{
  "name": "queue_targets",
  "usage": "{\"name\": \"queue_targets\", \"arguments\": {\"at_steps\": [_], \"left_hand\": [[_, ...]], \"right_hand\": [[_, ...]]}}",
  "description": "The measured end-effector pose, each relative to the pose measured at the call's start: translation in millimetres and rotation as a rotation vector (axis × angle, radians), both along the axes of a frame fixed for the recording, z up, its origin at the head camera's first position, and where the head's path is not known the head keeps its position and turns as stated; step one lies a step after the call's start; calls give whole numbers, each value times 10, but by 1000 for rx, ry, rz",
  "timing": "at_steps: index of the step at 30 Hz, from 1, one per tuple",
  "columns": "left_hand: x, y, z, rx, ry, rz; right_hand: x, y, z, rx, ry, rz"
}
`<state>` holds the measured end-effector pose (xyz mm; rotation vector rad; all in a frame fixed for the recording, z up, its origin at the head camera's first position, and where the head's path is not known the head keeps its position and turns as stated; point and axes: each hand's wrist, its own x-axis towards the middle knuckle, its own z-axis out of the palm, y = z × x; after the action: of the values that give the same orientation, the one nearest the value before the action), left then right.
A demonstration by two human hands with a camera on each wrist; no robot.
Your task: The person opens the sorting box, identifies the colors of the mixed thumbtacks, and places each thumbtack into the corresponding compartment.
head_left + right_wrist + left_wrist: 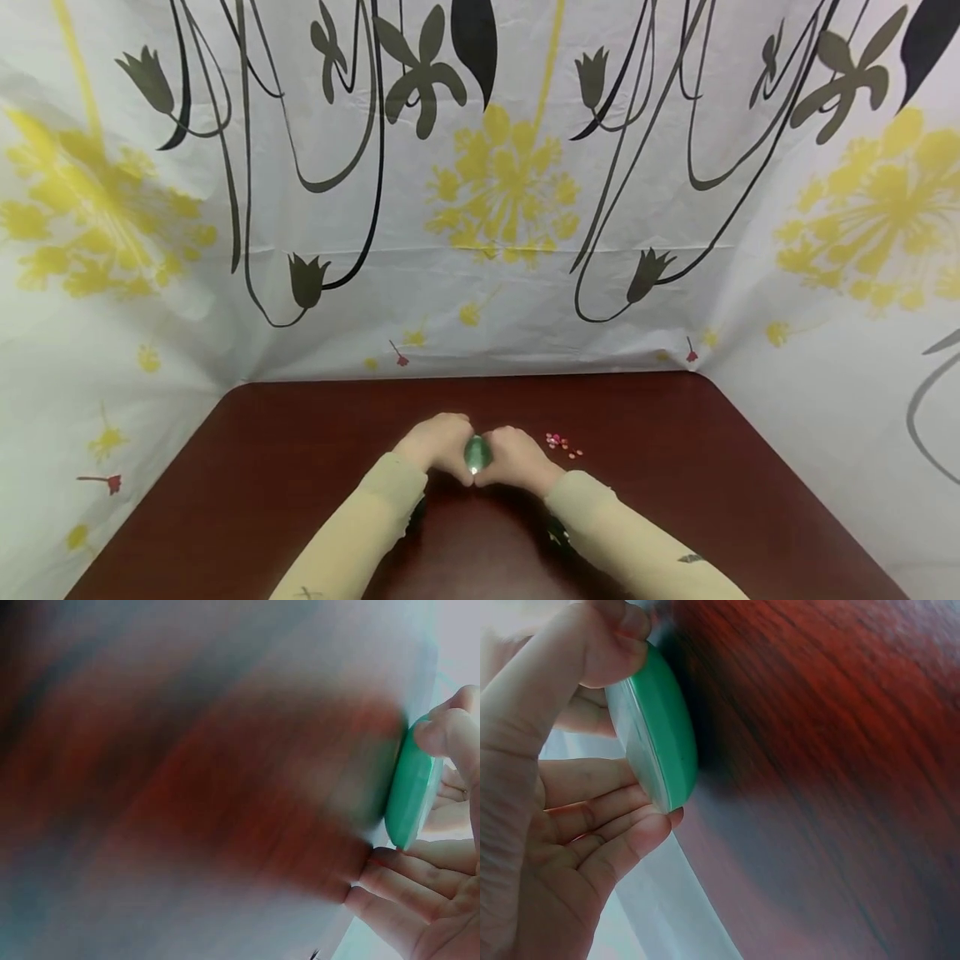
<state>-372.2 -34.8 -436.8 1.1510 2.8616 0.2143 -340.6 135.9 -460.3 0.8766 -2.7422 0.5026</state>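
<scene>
The left hand (439, 442) is gripping a green case (477, 455) from its nine o'clock side, and the right hand (519, 460) is gripping it from three o'clock — thumbs and fingers pinching its rim. It's hovering over or perhaps touching the brown table (300, 467) (contact isn't showing clearly) — while pinkish bits (554, 439) are lying beyond, toward three o'clock.

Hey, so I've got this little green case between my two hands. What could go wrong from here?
The green case might slip: the left hand and right hand hold it by its edges, so uneven pressure could twist it loose.
The small pink pieces could scatter: they lie loose on the table just beyond the right hand, so a sideways sweep may knock them.
</scene>
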Motion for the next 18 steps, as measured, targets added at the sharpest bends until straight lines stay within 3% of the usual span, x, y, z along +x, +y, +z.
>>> {"name": "queue_targets", "arguments": {"at_steps": [18], "left_hand": [[22, 61, 103, -63, -31, 9]], "right_hand": [[17, -17, -29, -54, -20, -35]]}}
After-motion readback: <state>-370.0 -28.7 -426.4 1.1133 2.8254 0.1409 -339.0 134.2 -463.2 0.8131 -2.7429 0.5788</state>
